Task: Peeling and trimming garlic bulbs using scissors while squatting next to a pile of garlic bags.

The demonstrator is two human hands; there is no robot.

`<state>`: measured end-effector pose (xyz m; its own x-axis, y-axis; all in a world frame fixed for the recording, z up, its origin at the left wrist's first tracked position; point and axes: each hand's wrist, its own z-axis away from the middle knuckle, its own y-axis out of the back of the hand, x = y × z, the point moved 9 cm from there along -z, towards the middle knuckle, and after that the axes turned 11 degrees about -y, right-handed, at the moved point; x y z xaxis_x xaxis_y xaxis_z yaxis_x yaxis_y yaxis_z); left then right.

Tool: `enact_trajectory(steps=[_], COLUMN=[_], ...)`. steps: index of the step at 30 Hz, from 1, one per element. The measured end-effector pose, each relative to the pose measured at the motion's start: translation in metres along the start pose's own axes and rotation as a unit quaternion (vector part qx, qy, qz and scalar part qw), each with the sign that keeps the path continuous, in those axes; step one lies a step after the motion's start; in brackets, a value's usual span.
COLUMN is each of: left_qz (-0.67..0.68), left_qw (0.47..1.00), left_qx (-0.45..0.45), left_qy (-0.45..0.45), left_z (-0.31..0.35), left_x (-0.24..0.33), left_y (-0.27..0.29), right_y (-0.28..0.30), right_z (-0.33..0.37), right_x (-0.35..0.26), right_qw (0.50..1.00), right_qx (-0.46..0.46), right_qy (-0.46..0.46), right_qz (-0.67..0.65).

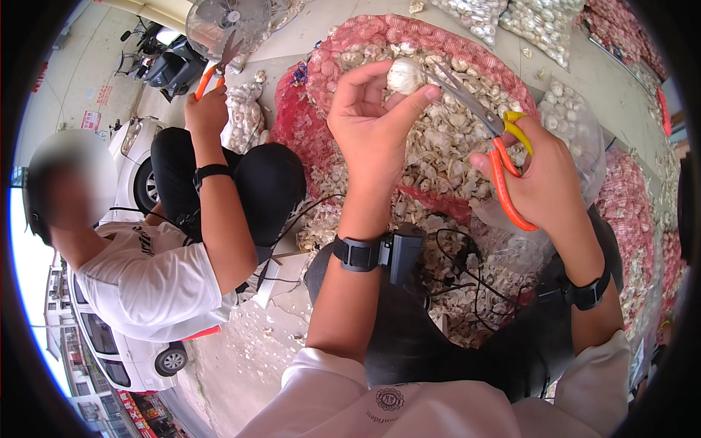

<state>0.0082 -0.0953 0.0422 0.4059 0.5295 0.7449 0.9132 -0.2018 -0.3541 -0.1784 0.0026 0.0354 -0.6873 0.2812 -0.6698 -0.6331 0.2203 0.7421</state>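
Note:
Between the thumb and fingers of my left hand (376, 120) is a white garlic bulb (406, 77), raised above a heap of garlic. My right hand (544, 175) grips scissors (476, 108) with one orange and one yellow handle. Their blades are spread apart and point toward the bulb; I cannot tell whether a tip touches it. Below both hands, a red mesh sack (423, 31) lies opened around many garlic bulbs and loose skins (438, 153).
At my left sits a person (157, 270) holding orange-handled scissors (208, 82). Clear bags of garlic (544, 25) and more red sacks (624, 212) stand right and behind. Black cables (467, 281) hang over my lap. A fan (230, 22), scooter (171, 66) and white cars (117, 347) are farther off.

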Motion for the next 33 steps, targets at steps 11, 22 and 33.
enact_trajectory(steps=[11, 22, 33], left_qz=[-0.009, 0.028, 0.035], left_qw=[0.999, 0.999, 0.996], left_qx=[-0.013, -0.011, -0.014], left_qy=[0.029, 0.035, 0.084], left_z=[0.003, 0.002, 0.007], left_x=[-0.001, -0.005, -0.013], left_y=[-0.003, -0.004, -0.006], right_y=[0.000, -0.009, -0.006], right_z=[0.001, 0.001, 0.001], right_x=[0.001, 0.003, 0.001], right_qw=[1.000, 0.998, 0.999], right_qx=[0.001, -0.032, -0.006], right_qy=[-0.008, -0.021, -0.014], right_qz=[-0.006, -0.044, -0.035])
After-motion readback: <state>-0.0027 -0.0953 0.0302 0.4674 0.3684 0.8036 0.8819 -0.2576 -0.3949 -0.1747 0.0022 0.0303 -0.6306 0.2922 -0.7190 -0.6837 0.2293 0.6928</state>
